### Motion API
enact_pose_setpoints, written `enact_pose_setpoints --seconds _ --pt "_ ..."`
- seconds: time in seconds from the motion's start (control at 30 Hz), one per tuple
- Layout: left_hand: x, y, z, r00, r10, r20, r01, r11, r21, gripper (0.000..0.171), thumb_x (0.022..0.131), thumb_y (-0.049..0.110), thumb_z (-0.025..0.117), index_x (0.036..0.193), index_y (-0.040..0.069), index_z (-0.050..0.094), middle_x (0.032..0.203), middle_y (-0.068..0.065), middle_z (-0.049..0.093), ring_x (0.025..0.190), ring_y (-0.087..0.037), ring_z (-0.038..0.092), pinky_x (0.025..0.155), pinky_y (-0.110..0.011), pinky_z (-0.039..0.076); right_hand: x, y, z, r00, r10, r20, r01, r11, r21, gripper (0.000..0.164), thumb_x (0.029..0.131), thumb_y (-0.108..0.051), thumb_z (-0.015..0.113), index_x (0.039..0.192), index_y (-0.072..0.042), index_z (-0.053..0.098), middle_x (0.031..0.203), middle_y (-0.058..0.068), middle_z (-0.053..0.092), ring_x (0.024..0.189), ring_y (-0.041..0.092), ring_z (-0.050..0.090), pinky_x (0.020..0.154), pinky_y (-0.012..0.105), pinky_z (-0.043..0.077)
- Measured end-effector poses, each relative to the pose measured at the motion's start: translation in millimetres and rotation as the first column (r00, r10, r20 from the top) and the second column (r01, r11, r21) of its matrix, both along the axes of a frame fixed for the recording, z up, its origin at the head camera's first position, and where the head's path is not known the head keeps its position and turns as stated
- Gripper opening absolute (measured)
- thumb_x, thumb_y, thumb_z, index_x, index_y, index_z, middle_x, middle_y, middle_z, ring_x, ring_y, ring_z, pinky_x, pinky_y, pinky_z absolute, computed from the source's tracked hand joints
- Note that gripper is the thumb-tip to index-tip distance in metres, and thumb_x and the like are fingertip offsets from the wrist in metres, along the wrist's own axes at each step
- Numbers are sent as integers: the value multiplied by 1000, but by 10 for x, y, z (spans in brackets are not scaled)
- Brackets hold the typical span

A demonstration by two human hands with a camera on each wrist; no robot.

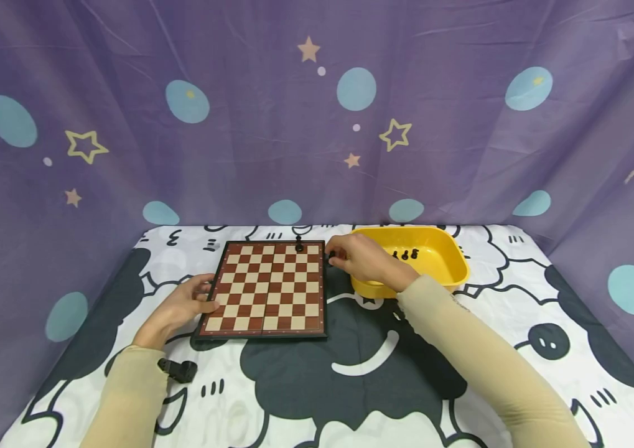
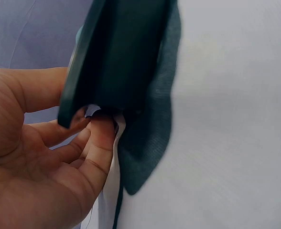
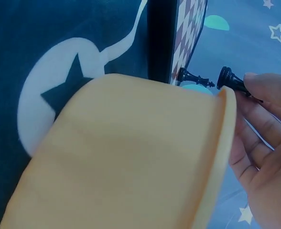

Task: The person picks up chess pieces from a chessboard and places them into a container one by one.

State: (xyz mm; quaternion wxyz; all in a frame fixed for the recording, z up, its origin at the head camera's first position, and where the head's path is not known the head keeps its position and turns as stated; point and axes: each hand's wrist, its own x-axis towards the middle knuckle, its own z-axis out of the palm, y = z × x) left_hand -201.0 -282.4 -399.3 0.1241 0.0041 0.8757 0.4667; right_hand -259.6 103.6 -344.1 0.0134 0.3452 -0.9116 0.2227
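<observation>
A brown-and-cream chessboard point(image 1: 268, 286) with a black frame lies on the cloth. My left hand point(image 1: 179, 306) grips its left edge, thumb on top; in the left wrist view the fingers curl against the dark underside of the board point(image 2: 121, 57). Between thumb and fingers my right hand point(image 1: 369, 258) pinches a black chess piece point(image 3: 232, 80), just off the board's right edge. One black chess piece point(image 1: 299, 244) stands on a far-row square, and its pointed top shows in the right wrist view. Behind the right hand sits a yellow tub point(image 1: 465, 274).
Several small black chess pieces point(image 1: 405, 255) are in the yellow tub, partly hidden by my right wrist. A patterned black-and-white cloth point(image 1: 305, 386) covers the table. A purple curtain point(image 1: 249, 124) hangs behind it. A black strap device point(image 1: 182, 371) is at my left wrist.
</observation>
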Motion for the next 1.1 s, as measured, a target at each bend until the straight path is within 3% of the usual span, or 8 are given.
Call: enact_pose_setpoints --seconds 0.53,0.73,1.1 --pt "6 -7 2 1000 -1 -1 1 1000 -9 80 85 12 71 149 -2 24 137 -28 37 114 -37 45 89 -48 41 145 344 98 992 12 -122 -15 1000 -27 19 89 -14 69 107 -11 67 99 -1 66 84 13 59 77 31 50" --pt "-9 -2 -12 1000 -1 8 1 1000 -5 81 85 13 71 149 0 23 137 -28 37 115 -37 45 91 -49 41 143 567 81 992 -7 -129 -1 998 -59 19 88 -10 69 106 -8 68 96 -1 66 82 14 60 75 33 50" --pt "-10 -20 -20 1000 -2 4 2 1000 -6 80 85 12 70 149 0 23 138 -28 37 116 -38 45 92 -51 41 119 897 -19 991 -85 -103 77 994 -73 17 87 -13 70 104 -12 68 95 -1 67 82 15 59 74 35 49"
